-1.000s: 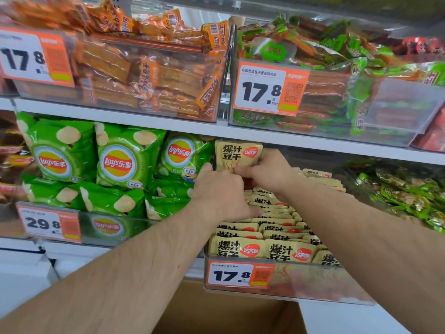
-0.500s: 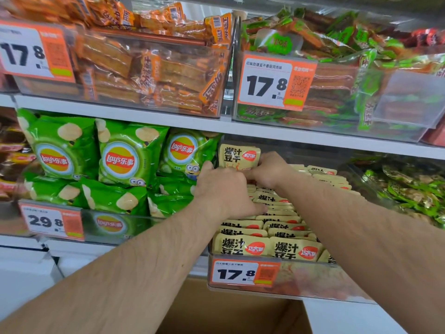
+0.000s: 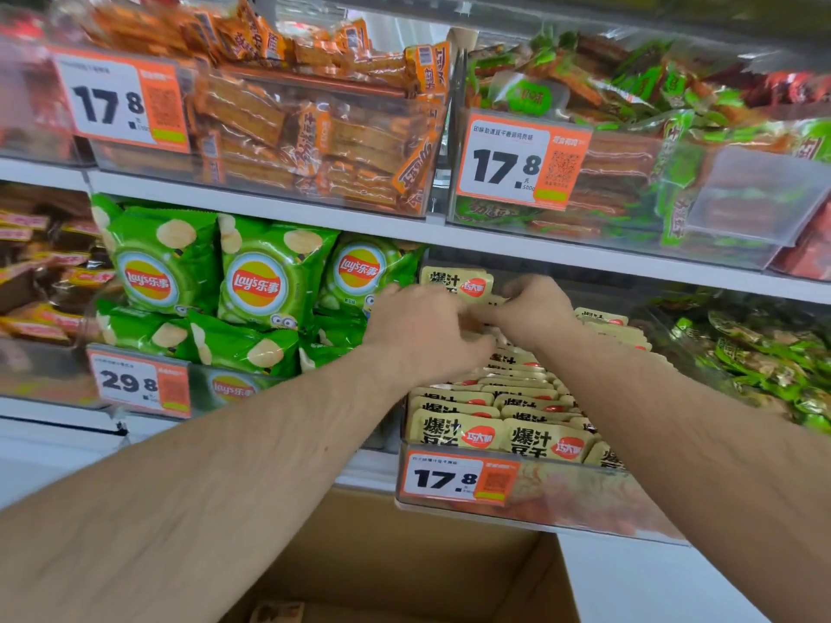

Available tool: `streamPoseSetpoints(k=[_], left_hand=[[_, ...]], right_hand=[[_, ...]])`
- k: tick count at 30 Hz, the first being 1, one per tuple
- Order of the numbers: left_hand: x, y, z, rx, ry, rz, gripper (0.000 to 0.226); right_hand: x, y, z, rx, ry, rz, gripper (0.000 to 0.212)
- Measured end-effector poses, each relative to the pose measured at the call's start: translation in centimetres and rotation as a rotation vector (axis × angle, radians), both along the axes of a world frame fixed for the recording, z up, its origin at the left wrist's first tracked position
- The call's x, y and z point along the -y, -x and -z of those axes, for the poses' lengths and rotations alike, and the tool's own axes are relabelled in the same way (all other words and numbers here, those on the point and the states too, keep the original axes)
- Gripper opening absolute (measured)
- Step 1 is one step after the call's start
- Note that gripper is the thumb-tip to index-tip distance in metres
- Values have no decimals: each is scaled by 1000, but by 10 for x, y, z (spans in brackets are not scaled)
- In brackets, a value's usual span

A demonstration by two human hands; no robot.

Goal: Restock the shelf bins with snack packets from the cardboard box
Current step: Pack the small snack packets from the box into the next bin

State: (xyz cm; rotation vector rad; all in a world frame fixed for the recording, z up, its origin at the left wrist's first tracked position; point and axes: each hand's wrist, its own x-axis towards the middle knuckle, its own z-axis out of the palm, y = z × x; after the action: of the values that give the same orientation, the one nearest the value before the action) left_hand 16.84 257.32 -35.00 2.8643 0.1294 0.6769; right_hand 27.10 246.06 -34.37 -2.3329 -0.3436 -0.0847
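Fingers [image 3: 488, 313] of my right hand [image 3: 535, 314] curl inward and pinch the beige snack packets with black lettering [image 3: 456, 281] standing at the back of the clear plastic shelf bin [image 3: 539, 510]. My left hand [image 3: 425, 335] meets it from the side, fingers bent around the same upright packets, though exactly how many each hand grips I cannot tell. Inside that bin, more of the same beige packets [image 3: 503, 436] stand in tight rows from the hands forward to the bin's front wall, which carries an orange-and-white price tag [image 3: 458, 478]. Left of the bin sit green crisp bags with red-and-yellow round logos [image 3: 261, 281]. Above the bin, across a white shelf board [image 3: 584, 258], a bin of green-and-brown wrapped snacks [image 3: 629, 164] sits. Below the bin, the open brown cardboard box [image 3: 404, 555] shows, with one pale packet [image 3: 276, 611] lying at its bottom.
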Motion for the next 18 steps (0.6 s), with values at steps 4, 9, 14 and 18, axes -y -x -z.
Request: streamPoseSetpoints(k=[4,9,14,18], left_hand=[[-10,62,-1,237,114,84,30],[-23,139,31,-2,373,52,16],[-48,158,106,-412,342,-25,23],[-62,169,162,-657,438,16,12]], right_hand=[[9,66,0,304,35,-21,21],[-4,155,39,395,-91,-261,15],[-35,191,114,271,18,-437,22],[-40,194,211,-107,261,-410,14]])
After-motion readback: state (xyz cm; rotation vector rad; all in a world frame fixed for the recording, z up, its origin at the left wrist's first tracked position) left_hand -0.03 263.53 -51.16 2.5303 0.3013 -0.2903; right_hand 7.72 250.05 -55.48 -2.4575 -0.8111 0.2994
